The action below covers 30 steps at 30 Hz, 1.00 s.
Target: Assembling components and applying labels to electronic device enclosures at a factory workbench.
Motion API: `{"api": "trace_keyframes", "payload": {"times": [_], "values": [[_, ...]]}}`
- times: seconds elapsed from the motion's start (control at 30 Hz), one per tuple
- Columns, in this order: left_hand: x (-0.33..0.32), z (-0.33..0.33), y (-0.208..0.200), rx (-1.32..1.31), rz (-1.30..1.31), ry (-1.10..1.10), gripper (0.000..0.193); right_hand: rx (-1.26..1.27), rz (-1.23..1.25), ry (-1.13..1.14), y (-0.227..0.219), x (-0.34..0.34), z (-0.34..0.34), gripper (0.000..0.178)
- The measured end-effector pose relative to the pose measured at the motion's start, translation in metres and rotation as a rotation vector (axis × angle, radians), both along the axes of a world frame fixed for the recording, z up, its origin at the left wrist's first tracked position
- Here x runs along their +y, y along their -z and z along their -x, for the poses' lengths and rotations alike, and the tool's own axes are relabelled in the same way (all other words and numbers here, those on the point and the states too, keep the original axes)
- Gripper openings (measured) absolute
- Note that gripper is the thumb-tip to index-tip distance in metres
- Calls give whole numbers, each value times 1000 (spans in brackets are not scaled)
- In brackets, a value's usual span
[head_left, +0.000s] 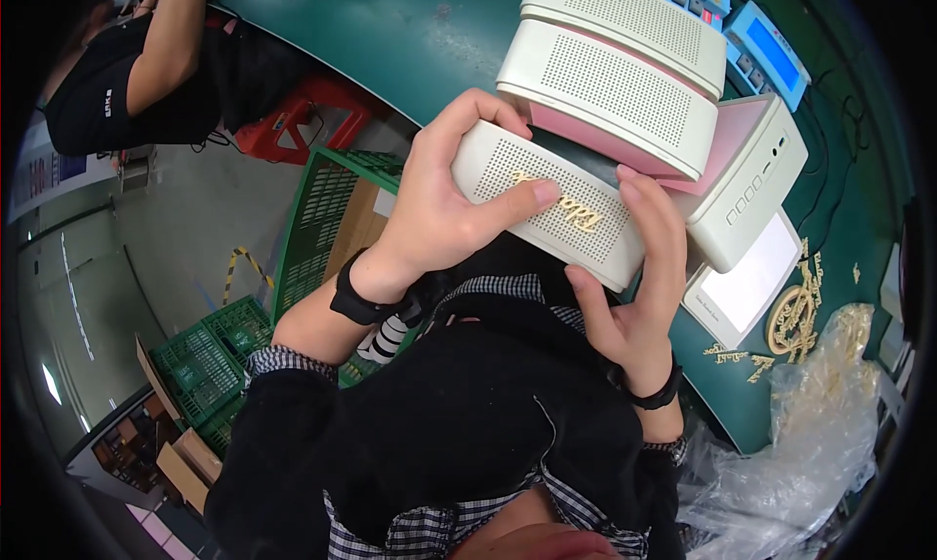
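The white speaker [547,233] sits in the middle of the frame, between your two hands and in front of your chest, with its dotted face turned up toward you. Its long axis slants from upper left down to lower right, so your left hand [434,204] has the higher end and your right hand [644,267] the lower one. Neither hand is nearer to the speaker, since both are on it. Your left hand grips its end, fingers curled over the top edge and thumb laid across the face. Your right hand spans the other end, fingers at the upper edge and thumb by the lower edge; the pressure there is impossible to tell.

The gold lettering [584,217] lies on the dotted face, its line running roughly along the same slant. Your left thumb is the digit nearest it, with the tip over its middle and hiding part of it; your right fingertips rest beyond it, near the speaker's corner.

Just above the speaker in the frame, more white speakers [625,87] stand on the desk [390,33]. Loose gold letters [805,316] lie well apart at the right.
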<state>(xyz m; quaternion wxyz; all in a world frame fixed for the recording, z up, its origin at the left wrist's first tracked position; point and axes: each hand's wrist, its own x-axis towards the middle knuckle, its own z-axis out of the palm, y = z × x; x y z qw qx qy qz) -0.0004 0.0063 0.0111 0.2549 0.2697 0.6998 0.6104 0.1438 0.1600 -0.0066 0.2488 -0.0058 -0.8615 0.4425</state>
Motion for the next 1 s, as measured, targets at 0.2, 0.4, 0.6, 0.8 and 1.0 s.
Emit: {"api": "trace_keyframes", "payload": {"times": [0.2, 0.4, 0.6, 0.8, 1.0], "values": [[2, 7, -15, -12, 167, 64, 35, 28, 169, 88, -7, -5, 3, 53], [7, 10, -15, 91, 229, 96, 36, 31, 266, 164, 0, -16, 18, 36], [5, 10, -18, 121, 220, 124, 35, 114, 304, 222, 0, -24, 24, 23], [3, 23, -10, -113, 82, 149, 22, 88, 444, 276, 0, -20, 28, 21], [-7, 24, -4, -67, 5, 169, 23, 169, 488, 343, 6, -29, 25, 21]]}}
